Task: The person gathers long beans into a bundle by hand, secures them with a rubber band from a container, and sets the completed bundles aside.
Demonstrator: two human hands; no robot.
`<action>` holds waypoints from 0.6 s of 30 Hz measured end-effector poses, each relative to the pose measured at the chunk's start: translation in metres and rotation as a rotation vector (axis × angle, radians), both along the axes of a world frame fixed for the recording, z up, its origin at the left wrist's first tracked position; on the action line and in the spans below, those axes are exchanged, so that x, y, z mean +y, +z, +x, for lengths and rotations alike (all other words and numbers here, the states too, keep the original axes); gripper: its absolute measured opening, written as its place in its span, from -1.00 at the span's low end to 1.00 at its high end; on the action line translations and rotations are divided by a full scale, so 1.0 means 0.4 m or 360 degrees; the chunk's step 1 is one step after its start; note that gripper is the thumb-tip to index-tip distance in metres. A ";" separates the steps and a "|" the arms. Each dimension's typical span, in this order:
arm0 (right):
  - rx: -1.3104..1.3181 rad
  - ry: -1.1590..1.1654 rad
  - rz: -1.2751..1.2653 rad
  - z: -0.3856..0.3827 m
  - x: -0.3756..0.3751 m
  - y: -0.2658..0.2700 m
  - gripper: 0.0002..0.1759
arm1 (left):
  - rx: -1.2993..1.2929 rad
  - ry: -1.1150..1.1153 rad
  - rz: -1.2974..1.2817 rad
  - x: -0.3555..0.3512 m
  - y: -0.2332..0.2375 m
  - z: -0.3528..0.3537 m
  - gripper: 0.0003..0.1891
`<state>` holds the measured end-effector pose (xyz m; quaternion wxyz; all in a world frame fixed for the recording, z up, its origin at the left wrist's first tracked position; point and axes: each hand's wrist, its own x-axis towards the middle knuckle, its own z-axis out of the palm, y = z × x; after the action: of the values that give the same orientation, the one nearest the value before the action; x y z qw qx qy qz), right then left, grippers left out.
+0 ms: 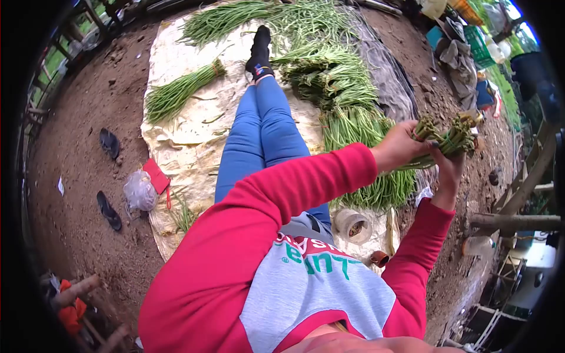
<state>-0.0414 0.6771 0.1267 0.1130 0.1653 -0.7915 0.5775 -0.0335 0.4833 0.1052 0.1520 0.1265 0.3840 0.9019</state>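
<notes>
Off to my right side, my left hand (402,146) reaches across and closes round the stem end of a bundle of long green beans (424,128). My right hand (450,167) is closed on a second bundle of long beans (458,136), right beside the first. A green band seems to circle its stems. Below both hands the bean pods hang toward a big pile of bundled long beans (353,126) on the sheet. My left hand partly hides the pods it grips.
A single bundle of beans (182,91) lies left of my outstretched legs (265,120) on the pale sheet (176,141). More beans (312,20) spread at the far end. Near my hip stand a plastic tub (353,225) and a brown cup (379,258). Sandals (109,143), a plastic bag (140,191) and a red pouch (156,175) lie left.
</notes>
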 end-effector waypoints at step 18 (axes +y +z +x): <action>-0.1461 0.1451 0.0190 -0.031 -0.942 -0.450 -0.45 | -0.1074 0.1072 0.0681 -0.719 -0.466 0.379 -0.73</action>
<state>-0.0536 0.3003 -0.0534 -0.5026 0.2270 -0.6404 0.5345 0.1182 0.1955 -0.0812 -0.0604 -0.2735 0.1402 0.9497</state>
